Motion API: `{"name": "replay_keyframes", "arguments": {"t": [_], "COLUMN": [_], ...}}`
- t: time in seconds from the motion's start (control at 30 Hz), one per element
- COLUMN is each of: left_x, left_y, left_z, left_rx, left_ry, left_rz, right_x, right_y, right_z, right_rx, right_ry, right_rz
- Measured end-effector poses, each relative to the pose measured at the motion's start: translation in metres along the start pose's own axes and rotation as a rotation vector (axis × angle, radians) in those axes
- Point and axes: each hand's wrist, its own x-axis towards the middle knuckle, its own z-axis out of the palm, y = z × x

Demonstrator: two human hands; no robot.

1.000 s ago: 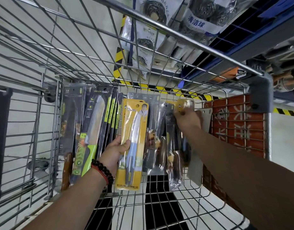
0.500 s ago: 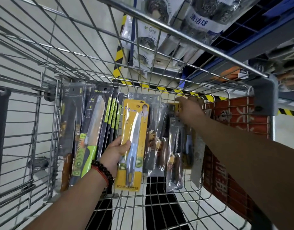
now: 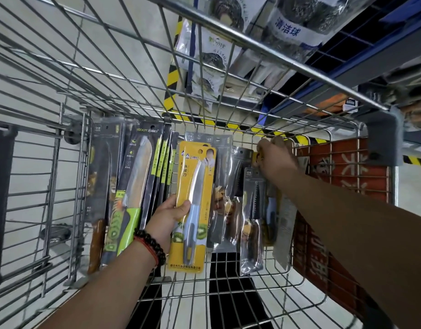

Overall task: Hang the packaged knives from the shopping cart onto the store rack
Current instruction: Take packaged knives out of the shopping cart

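Your left hand (image 3: 168, 218) grips the yellow knife pack (image 3: 192, 205) in the cart (image 3: 252, 288); your right hand (image 3: 274, 160), at two o'clock from it, pinches the tops of more knife packs (image 3: 252, 217).

We have single head view, looking steeply down, close, into wire shopping cart (image 3: 230, 129); our forearms enter from 5 and 7 o'clock; store rack (image 3: 299, 32) at 1 o'clock.
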Motion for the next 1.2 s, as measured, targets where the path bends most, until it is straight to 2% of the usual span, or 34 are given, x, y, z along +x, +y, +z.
{"name": "replay_keyframes", "arguments": {"t": [0.17, 0.4, 0.5, 0.6, 0.8, 0.9, 0.97, 1.07, 1.13, 1.2], "left_x": [-0.006, -0.016, -0.019, -0.029, -0.043, -0.051, -0.056, -0.065, -0.071, -0.071], "left_y": [0.005, 0.012, 0.015, 0.02, 0.039, 0.056, 0.063, 0.066, 0.066, 0.066], "left_z": [0.002, 0.014, 0.015, 0.018, 0.032, 0.049, 0.062, 0.074, 0.078, 0.074], "left_rx": [0.048, 0.095, 0.069, 0.068, 0.252, 0.341, 0.386, 0.377, 0.331, 0.338], "left_ry": [-0.022, -0.047, -0.064, -0.087, -0.106, -0.135, -0.178, -0.296, -0.402, -0.441], "left_rz": [0.005, -0.009, -0.009, 0.013, 0.238, 0.345, 0.38, 0.343, 0.285, 0.229], "right_x": [-0.002, -0.054, -0.087, -0.115, -0.166, -0.177, -0.174, -0.158, -0.142, -0.126], "right_y": [0.0, 0.014, 0.023, 0.029, 0.014, 0.0, -0.01, -0.024, -0.029, -0.033], "right_z": [-0.025, -0.097, -0.129, -0.158, -0.236, -0.266, -0.271, -0.25, -0.219, -0.188], "right_rx": [0.136, 0.057, 0.007, -0.043, -0.032, 0.07, 0.133, 0.341, 0.425, 0.518], "right_ry": [-0.061, -0.06, 0.018, 0.142, 0.267, 0.195, 0.052, -0.194, -0.245, -0.248], "right_rz": [0.007, -0.035, -0.023, -0.088, -0.252, -0.327, -0.335, -0.358, -0.359, -0.332]}}
